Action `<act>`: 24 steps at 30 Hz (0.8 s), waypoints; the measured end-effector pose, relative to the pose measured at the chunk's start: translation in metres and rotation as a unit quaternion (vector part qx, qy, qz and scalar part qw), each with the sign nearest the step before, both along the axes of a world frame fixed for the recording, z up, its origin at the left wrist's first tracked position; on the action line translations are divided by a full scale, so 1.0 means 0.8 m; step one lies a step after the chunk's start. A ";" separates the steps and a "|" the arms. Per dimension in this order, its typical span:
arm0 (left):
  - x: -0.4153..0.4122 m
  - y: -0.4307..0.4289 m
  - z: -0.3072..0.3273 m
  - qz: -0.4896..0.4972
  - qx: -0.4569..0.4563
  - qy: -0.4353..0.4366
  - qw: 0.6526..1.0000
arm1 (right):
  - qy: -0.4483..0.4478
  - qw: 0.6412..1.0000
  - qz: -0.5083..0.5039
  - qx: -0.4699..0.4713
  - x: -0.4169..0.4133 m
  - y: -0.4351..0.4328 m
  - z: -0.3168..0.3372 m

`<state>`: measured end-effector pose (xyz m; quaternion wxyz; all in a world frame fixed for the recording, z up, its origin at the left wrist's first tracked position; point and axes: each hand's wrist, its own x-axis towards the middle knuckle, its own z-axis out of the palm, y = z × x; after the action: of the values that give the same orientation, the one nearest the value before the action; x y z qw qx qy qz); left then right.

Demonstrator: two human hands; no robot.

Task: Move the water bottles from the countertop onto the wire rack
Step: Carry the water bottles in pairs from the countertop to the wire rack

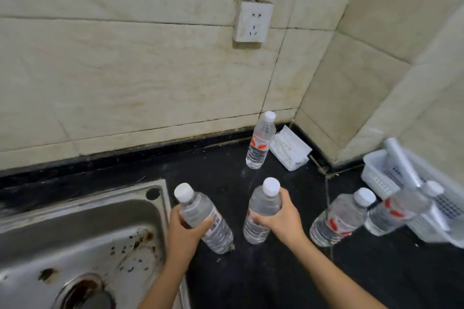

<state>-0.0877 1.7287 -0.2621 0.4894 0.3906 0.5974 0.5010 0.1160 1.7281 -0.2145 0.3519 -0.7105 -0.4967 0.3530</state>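
Several clear water bottles with white caps stand on the black countertop [226, 178]. My left hand [184, 229] grips one bottle [203, 216] beside the sink, the bottle tilted left. My right hand [281, 218] holds a second bottle [263, 208] around its middle. A third bottle [259, 142] stands upright near the back wall. Two more bottles [339, 216] [399, 211] stand at the right, the far one blurred. No wire rack is in view.
A stained steel sink [82, 241] sits at the lower left. A white packet [290, 149] lies in the corner. A white plastic basket [381, 175] with a roll in it stands at the right edge. A wall socket [252, 21] is above.
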 end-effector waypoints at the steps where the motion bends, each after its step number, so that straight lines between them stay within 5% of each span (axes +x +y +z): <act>1: 0.004 0.000 0.002 -0.019 0.004 0.006 1.000 | 0.000 1.000 -0.019 -0.003 0.008 -0.016 0.003; 8: 0.078 -0.028 0.036 -0.208 0.030 0.033 0.977 | -0.016 0.992 -0.120 0.019 0.064 -0.127 0.038; 14: 0.155 -0.084 0.085 -0.379 0.115 0.036 0.918 | -0.049 0.969 -0.232 0.068 0.102 -0.246 0.071; 24: 0.225 -0.310 0.093 -0.538 0.147 0.033 0.829 | -0.060 0.899 -0.425 0.084 0.115 -0.567 0.076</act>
<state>0.0925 1.4808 -0.1881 0.5979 0.7342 0.2278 0.2272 0.2081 1.2743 -0.1537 0.4967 -0.8414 -0.1958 0.0836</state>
